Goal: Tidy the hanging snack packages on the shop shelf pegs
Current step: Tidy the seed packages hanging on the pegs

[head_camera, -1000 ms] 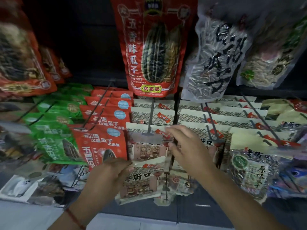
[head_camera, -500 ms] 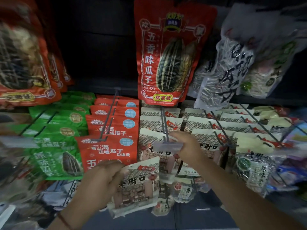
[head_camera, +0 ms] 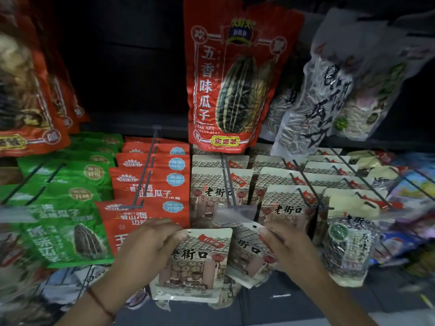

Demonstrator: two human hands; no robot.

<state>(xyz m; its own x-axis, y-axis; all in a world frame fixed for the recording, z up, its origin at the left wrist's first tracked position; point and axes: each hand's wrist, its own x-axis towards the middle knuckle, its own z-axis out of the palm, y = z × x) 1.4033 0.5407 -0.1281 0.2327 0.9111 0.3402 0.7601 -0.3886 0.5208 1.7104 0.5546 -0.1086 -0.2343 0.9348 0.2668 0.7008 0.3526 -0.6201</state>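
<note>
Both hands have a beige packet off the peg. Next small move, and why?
Probably lift the right hand so its packet's hang hole meets the peg tip. That hole sits just below the tip; the left hand holds the other packet lower.

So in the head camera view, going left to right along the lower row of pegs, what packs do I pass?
Green seed packs → red seed packs → beige packs with the old-street picture, where the left hand and right hand each hold one → clear pack of dark seeds.
</note>
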